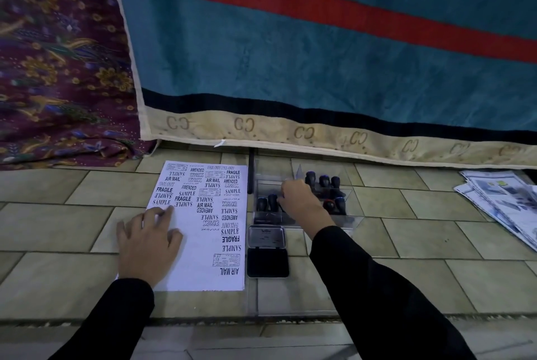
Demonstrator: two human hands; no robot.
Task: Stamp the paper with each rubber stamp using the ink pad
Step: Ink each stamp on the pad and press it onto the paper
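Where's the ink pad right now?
Head view: the ink pad lies open on the floor, just right of the paper, nearer the camera than the stamp tray.

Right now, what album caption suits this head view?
Left hand rests on the stamped paper; right hand reaches among rubber stamps beside the open ink pad.

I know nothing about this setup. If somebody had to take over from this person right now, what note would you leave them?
Left hand: open, flat on the paper, holding it down.
Right hand: reaching into the clear tray among the stamps; its fingers are hidden, so I cannot tell if it grips one.
Ink pad: open, right of the paper, in front of the tray.
Done: many prints on the sheet (SAMPLE, FRAGILE, AIR MAIL, AMENDED, EXPRESS, FAX OUT).
Left: probably take a stamp, ink it, and press it on the bare lower-left part. Which stamps remain is unclear.
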